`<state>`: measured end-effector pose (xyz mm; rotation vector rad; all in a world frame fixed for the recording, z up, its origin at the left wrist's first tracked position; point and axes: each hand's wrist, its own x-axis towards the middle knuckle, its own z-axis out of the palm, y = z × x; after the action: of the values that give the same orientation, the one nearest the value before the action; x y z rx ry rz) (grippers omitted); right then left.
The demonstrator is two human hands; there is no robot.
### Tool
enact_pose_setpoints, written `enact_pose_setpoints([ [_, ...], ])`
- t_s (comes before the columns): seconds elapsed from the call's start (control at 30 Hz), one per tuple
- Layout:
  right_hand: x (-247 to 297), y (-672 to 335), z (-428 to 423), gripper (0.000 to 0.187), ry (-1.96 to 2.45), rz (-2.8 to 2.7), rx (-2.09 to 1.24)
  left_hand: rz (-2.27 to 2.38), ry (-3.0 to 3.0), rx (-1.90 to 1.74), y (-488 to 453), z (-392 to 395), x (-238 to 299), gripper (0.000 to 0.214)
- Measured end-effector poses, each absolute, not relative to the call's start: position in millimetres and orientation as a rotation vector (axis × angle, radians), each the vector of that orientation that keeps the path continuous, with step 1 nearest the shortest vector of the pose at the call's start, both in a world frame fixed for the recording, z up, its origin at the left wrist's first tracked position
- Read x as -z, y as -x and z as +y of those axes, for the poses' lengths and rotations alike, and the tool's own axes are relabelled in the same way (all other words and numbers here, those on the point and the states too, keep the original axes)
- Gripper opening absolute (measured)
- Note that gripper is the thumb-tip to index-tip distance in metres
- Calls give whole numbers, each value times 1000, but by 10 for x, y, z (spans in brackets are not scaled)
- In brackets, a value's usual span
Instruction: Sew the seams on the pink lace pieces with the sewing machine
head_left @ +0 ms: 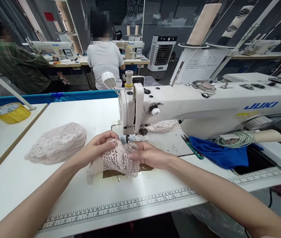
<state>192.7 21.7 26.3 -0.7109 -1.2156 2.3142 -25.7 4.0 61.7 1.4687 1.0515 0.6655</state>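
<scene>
A piece of pale pink lace (120, 160) is held up in front of the needle of a white sewing machine (167, 102). My left hand (102, 145) pinches its left upper edge between thumb and fingers. On the other side, my right hand (151, 155) grips the lace, thumb on top and fingers partly hidden behind it. The top edge of the lace reaches the presser foot (127, 139); whether it lies under the foot I cannot tell. A stack of similar lace pieces (58, 142) rests on the table to the left. More lace (163, 126) lies behind the needle.
Thread snips (192, 147) and a blue cloth (217, 153) lie right of the needle, with a coil of pale green cord (235, 139). Yellow tape (11, 113) sits at far left. A printed ruler (120, 210) runs along the front edge. Two people (105, 61) sit beyond.
</scene>
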Motion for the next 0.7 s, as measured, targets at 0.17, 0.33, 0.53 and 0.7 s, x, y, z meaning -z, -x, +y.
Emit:
enact_pose_setpoints([
  [0.17, -252, -1861, 192, 28, 762, -1217, -2271, 1069, -1505, -687, 364, 82, -646, 22],
  [0.33, -215, -1809, 181, 41, 778, -1206, -2255, 1123, -1542, -694, 483, 32, -650, 18],
  [0.53, -150, -1762, 161, 39, 804, -1281, -2223, 1120, -1521, -705, 577, -17, -595, 20],
  [0.7, -188, -1740, 167, 44, 819, -1361, -2231, 1158, -1562, -648, 627, -46, -642, 27],
])
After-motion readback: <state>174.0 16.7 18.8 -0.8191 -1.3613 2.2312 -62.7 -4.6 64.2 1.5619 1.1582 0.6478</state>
